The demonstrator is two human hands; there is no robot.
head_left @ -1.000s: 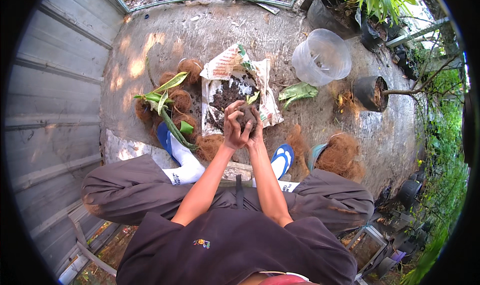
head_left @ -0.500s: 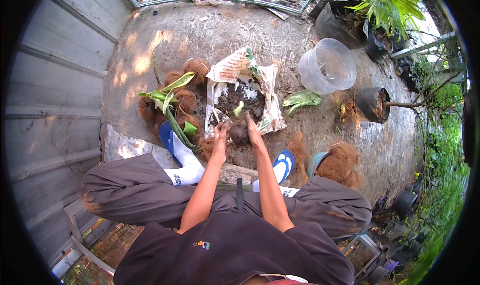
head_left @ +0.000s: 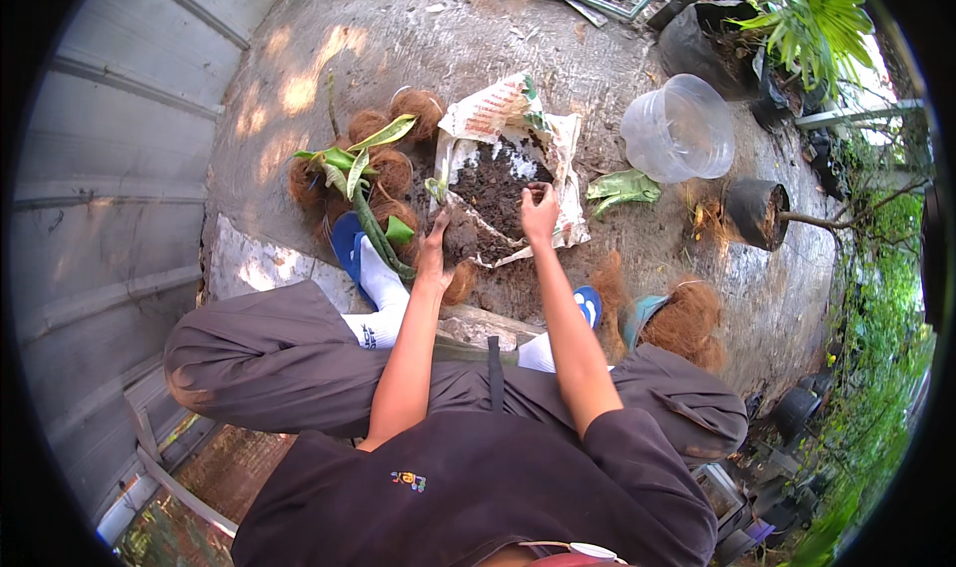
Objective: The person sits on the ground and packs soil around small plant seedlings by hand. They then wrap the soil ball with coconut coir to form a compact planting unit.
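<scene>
My left hand (head_left: 432,252) is wrapped round the side of a dark, soil-covered fibre ball (head_left: 458,234). A small pale green plant piece (head_left: 435,189) shows at the ball's upper left edge. Over the right part of an opened white sack (head_left: 566,184), the fingers of my right hand (head_left: 540,212) are drawn together; whatever they pinch, if anything, is too small to make out. Dark crumbly soil (head_left: 486,191) lies in the sack, just left of that hand.
Left of the sack, several brown fibre balls (head_left: 418,111) lie beneath long green leaves (head_left: 383,132). On the right are a folded green leaf (head_left: 624,187), a clear plastic tub (head_left: 679,129), a tipped black pot (head_left: 757,214) and a large fibre bundle (head_left: 685,323).
Both hands cupped the ball before. My right hand has let go and moved up and right over the sack, while my left keeps the ball, now tilted at the sack's left edge.
</scene>
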